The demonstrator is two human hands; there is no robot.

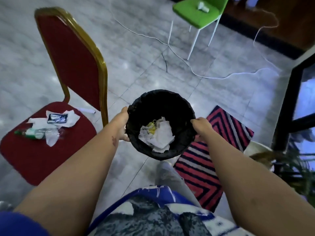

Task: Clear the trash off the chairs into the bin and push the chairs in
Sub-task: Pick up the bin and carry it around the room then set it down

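I hold a round black bin (177, 99) in front of me above the floor, with crumpled white paper (162, 136) and a yellow scrap inside. My left hand (121, 123) grips its left rim and my right hand (202, 126) grips its right rim. To the left stands a red chair (51, 157) with a gold frame. Its seat carries white paper scraps (69, 119), a dark packet (57, 118) and a clear plastic bottle (34, 132) with a green cap. Far back is a green chair (190, 16) with a crumpled white cup (202, 6) on it.
White cables (204, 76) trail across the grey tiled floor between the chairs. A red, black and grey striped mat (213, 160) lies under the bin to the right. A black table frame (289, 99) and a potted plant (293, 167) stand at the right edge.
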